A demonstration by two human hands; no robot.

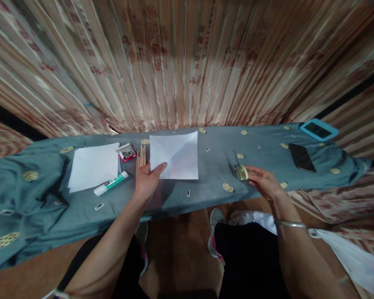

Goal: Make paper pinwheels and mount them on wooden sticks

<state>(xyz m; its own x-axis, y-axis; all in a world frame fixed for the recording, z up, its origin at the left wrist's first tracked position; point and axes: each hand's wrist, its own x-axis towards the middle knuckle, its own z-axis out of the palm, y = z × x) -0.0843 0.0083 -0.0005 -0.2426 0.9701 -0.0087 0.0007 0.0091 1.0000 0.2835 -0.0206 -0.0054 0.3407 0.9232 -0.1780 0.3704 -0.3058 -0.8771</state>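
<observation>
Hands apart: left [148,179] on paper [174,155] edge, right [263,182] at scissors [240,168]

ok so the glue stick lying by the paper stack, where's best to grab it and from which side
Grip the glue stick across its middle, where the green label is, pinching the two long sides from above. It lies flat on the blue cloth, slanted, white cap end low and to the left, so a top-down pinch looks easiest. The left hand is nearest. The paper stack sits close on the far side.
</observation>
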